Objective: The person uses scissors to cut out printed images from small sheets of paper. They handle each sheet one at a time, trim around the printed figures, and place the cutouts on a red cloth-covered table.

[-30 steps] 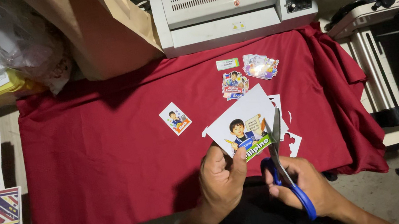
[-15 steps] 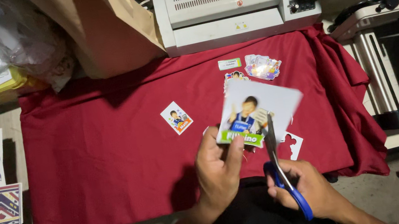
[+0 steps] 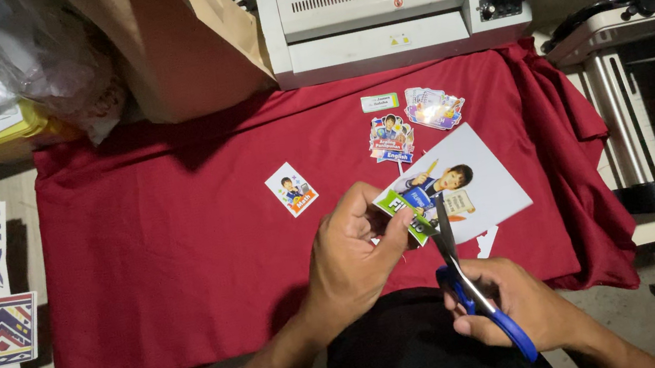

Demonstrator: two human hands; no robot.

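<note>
Over a red cloth (image 3: 182,259) with open room at left, the left hand (image 3: 352,259) pinches a printed sheet (image 3: 468,188) while the right hand (image 3: 514,308) grips blue-handled scissors (image 3: 470,284) cutting its edge.

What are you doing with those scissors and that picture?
A person is cutting out a printed cartoon picture. The left hand holds the white picture sheet by its green corner, and the right hand works blue-handled scissors, whose blades are at the sheet's edge. This happens over a red cloth spread on the table. Three cut-out stickers and a small card already lie on the cloth, and a white laminating machine sits at the back.
</note>
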